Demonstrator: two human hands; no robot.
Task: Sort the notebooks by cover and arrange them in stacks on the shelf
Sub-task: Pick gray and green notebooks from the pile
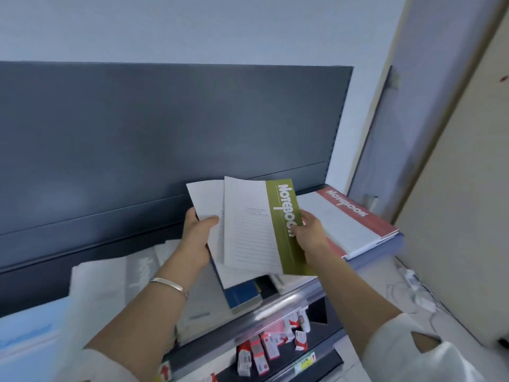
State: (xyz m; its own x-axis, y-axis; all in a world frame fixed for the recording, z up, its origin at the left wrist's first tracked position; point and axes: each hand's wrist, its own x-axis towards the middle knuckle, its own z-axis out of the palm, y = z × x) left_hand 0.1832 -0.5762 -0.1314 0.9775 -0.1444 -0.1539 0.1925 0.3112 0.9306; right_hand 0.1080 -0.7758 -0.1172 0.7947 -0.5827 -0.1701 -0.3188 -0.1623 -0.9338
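Observation:
A notebook with an olive-green band (pixel 256 227) is held up over the shelf (pixel 286 301), and my right hand (pixel 308 230) grips its green edge. Behind it, my left hand (pixel 197 238) holds a white-backed notebook (pixel 205 198) by its lower left corner. A stack of red-banded notebooks (pixel 349 219) lies flat at the shelf's right end. Under the held books sits a pile with a blue cover (pixel 242 295) at its edge. More pale notebooks (pixel 110 277) lie blurred on the shelf's left part.
A dark grey back panel (pixel 165 133) rises behind the shelf. The lower shelf holds several small red-and-white boxes (pixel 264 348). At the right stand a pale wall and a door frame (pixel 440 161), with white cables (pixel 416 293) on the floor.

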